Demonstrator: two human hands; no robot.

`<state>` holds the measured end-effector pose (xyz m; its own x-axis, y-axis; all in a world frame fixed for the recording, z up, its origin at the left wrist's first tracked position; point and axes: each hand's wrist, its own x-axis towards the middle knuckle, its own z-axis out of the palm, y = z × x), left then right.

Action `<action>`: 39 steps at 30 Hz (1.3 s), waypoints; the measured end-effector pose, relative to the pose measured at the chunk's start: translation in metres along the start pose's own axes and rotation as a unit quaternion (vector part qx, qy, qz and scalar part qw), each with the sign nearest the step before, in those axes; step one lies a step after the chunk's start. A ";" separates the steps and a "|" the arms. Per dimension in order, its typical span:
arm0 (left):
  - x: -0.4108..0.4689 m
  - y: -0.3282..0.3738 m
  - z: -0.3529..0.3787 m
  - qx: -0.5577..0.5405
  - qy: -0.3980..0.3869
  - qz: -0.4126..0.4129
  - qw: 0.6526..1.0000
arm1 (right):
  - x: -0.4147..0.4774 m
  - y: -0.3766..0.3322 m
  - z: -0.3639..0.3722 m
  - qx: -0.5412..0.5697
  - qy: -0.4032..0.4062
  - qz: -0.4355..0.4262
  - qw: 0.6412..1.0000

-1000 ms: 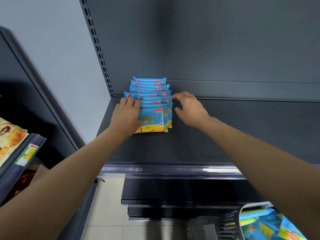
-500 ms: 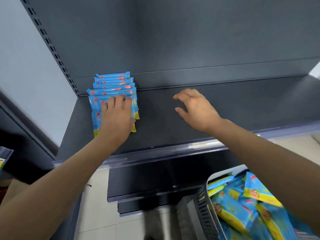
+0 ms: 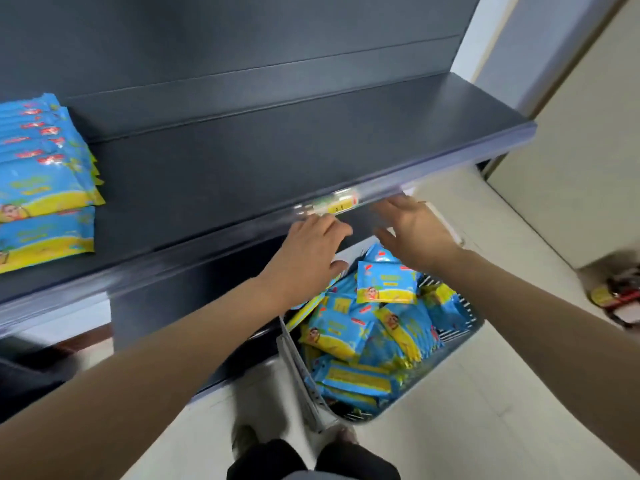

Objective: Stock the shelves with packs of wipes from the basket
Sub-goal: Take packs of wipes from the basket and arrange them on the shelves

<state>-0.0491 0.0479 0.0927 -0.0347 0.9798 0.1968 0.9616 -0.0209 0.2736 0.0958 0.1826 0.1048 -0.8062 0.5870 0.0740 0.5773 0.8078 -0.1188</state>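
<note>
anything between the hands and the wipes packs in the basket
Nothing visible. The left hand and right hand hover open just above the basket, and the top pack of wipes lies uncovered right beneath them. The shelf edge runs beyond the hands, not between.

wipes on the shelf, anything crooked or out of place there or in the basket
Mostly tidy. The wipes packs at the shelf's left end overlap in an even row; only the front pack sits slightly left of the rest. Packs in the basket lie jumbled. Nothing looks torn or spilled.
</note>
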 end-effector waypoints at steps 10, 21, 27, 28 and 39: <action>0.000 0.021 0.099 0.023 -0.242 -0.046 0.969 | -0.040 0.088 0.078 -0.033 -0.190 0.053 0.980; -0.009 0.008 0.163 0.055 -0.380 -0.099 0.918 | -0.032 0.114 0.131 -0.075 -0.244 0.051 0.965; -0.005 -0.003 0.177 0.113 -0.393 -0.085 0.908 | -0.027 0.119 0.150 -0.109 -0.253 0.064 0.959; -0.003 -0.004 0.177 0.112 -0.400 -0.086 0.906 | -0.026 0.119 0.150 -0.112 -0.256 0.071 0.957; 0.021 0.004 0.124 -0.002 -0.325 -0.109 0.940 | 0.004 0.115 0.075 0.132 -0.193 0.032 0.972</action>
<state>-0.0128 0.0929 -0.0185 -0.0560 0.8757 -0.4796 0.9500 0.1944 0.2441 0.1492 0.2740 0.0173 -0.7875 0.5308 -0.3131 0.6158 0.6982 -0.3651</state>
